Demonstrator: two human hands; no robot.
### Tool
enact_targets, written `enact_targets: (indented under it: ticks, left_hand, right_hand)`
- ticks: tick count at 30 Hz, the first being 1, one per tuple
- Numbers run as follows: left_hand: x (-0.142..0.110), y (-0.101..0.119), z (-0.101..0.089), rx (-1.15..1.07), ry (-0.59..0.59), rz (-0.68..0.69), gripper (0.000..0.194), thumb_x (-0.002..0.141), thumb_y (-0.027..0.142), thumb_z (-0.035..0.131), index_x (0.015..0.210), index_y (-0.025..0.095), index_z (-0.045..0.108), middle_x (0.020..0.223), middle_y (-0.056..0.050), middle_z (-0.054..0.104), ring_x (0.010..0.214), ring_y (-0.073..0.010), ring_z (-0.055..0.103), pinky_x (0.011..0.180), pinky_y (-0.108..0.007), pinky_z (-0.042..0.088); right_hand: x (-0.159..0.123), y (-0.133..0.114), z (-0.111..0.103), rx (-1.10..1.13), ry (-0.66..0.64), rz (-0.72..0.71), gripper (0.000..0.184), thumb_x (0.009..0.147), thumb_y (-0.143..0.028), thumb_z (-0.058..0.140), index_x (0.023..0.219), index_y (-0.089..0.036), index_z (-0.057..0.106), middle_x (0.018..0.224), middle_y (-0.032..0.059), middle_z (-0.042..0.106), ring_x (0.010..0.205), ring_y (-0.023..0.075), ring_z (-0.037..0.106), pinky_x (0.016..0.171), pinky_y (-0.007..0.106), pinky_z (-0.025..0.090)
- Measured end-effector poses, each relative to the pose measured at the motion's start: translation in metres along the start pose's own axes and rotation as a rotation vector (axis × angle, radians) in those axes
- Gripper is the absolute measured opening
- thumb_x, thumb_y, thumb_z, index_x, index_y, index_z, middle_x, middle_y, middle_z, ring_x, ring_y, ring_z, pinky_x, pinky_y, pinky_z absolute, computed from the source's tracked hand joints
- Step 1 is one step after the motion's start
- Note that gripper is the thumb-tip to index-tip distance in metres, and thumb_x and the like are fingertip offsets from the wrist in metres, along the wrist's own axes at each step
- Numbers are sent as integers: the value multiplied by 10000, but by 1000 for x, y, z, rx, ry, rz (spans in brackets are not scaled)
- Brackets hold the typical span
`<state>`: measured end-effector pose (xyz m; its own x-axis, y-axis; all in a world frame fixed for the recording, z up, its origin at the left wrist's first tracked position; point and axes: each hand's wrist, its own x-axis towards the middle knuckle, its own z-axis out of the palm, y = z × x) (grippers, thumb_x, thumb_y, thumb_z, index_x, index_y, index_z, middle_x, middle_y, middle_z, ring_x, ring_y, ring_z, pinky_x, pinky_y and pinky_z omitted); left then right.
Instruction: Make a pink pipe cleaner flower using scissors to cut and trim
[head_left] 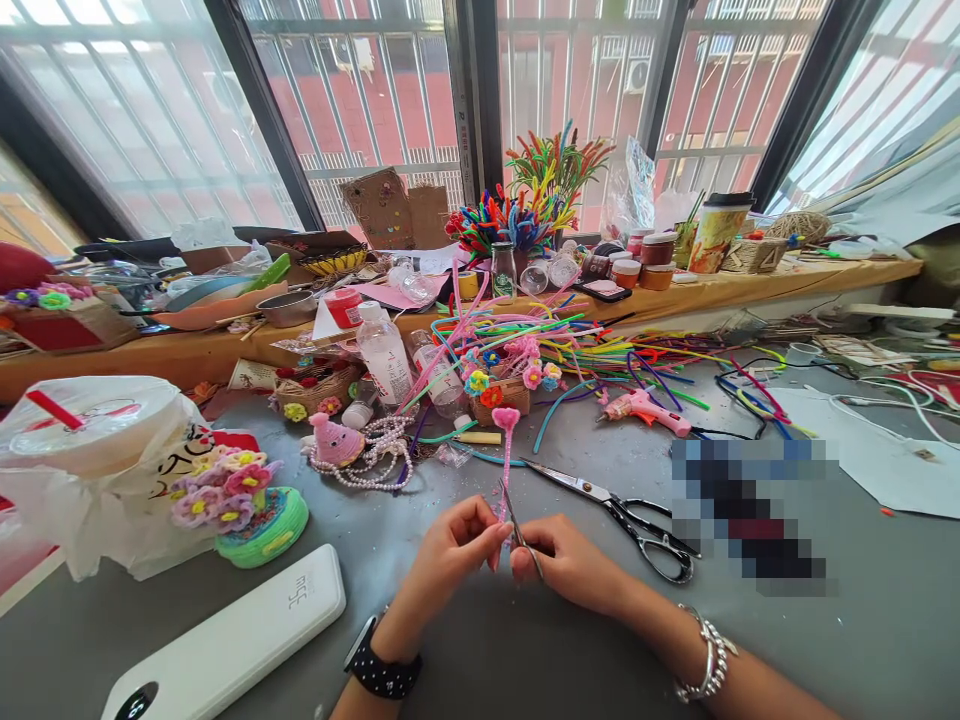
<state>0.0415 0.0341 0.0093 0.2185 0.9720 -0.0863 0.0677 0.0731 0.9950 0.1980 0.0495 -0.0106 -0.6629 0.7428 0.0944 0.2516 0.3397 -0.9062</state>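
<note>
A pink pipe-cleaner stem with a heart-shaped top (507,422) stands upright at the middle of the desk. My left hand (454,545) pinches its lower end between thumb and fingers. From the other side, my right hand (574,565) grips small metal scissors (516,520), whose thin blades lie against the lower part of the stem. The scissors' handles are mostly hidden by my fingers. Just beyond my right hand, large black-handled scissors (615,510) lie on the desk, apart from both hands.
A white power bank (240,630) and a green-based flower ornament (262,525) lie at left, near a bagged drink cup (105,430). Behind my hands are a pink knitted figure (336,440), bottles (384,355) and loose pipe cleaners (600,345). A pink glue gun (645,410) lies right.
</note>
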Motion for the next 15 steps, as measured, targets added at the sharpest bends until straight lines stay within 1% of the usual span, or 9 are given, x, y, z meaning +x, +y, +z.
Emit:
enact_targets:
  ticks: [5,10,15]
  left_hand:
    - [0,2,0,-10,19,10,282,643,383,617,540,174,458,438,59,466,420,-75,400,425,-188,282]
    - [1,0,1,-22,16,19,261,665,382,595,574,170,473,468,50,481,439,-78,402,447,-194,307]
    - [0,0,1,-55,31,42,252,690,395,560,620,160,499,531,45,475,486,-83,410,489,-201,340]
  right_hand:
    - [1,-2,3,36,52,35,605,725,-647,336,550,-115,564,484,-30,396,477,82,327,466,200,264]
    - [2,-2,5,77,92,38,602,716,-653,350,541,-117,560,478,-37,387,473,77,331,460,195,255]
    - [2,1,6,42,69,30,595,728,-641,347,540,-117,555,490,-35,397,485,79,350,463,190,260]
